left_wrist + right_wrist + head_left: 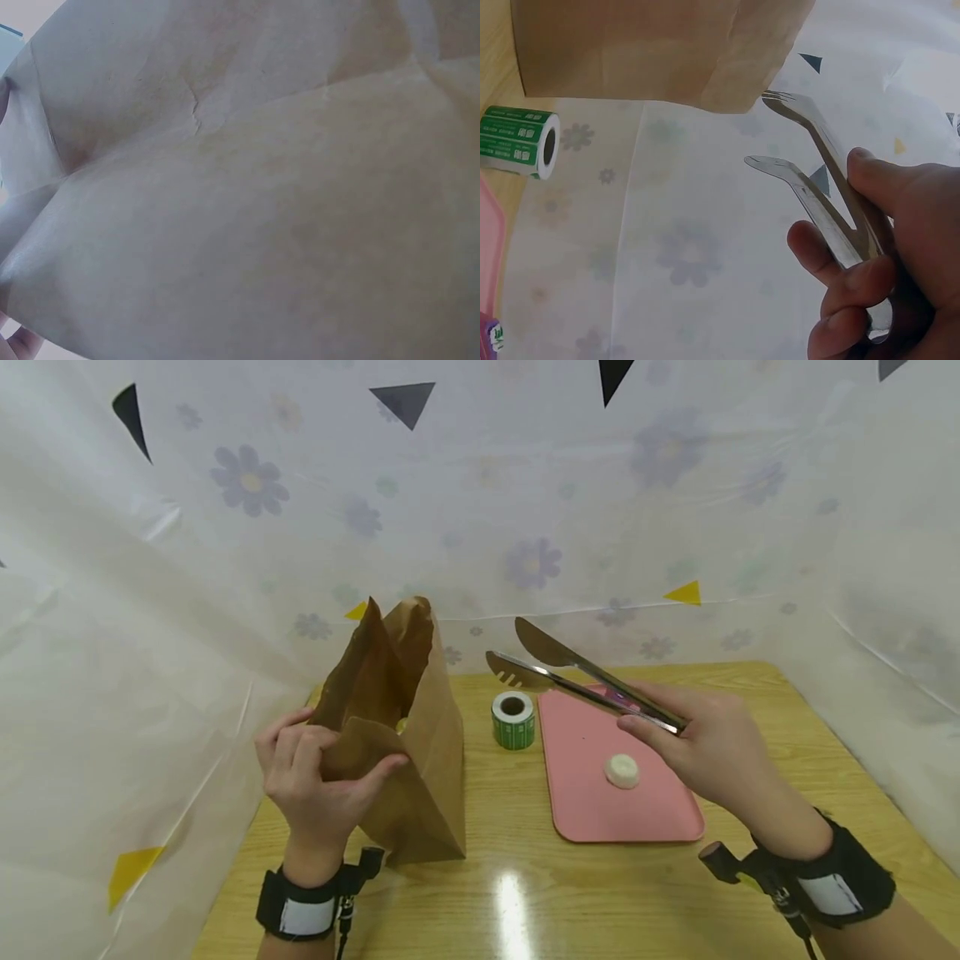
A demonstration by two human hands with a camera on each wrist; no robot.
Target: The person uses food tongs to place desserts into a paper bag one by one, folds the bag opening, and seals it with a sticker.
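Note:
A brown paper bag stands upright with its mouth spread. My left hand grips the bag's near left rim, thumb along the front edge; in the left wrist view the brown paper fills nearly everything. Something small and yellowish shows inside the bag. My right hand holds metal tongs over the pink tray, their tips pointing left toward the bag. The right wrist view has the tongs spread apart with nothing between their ends. One round whitish piece lies on the pink tray.
Between bag and tray stands a roll of green-and-white labels. A small purple item lies at the tray's far edge, partly behind the tongs. The wooden table is enclosed by a flower-patterned white curtain.

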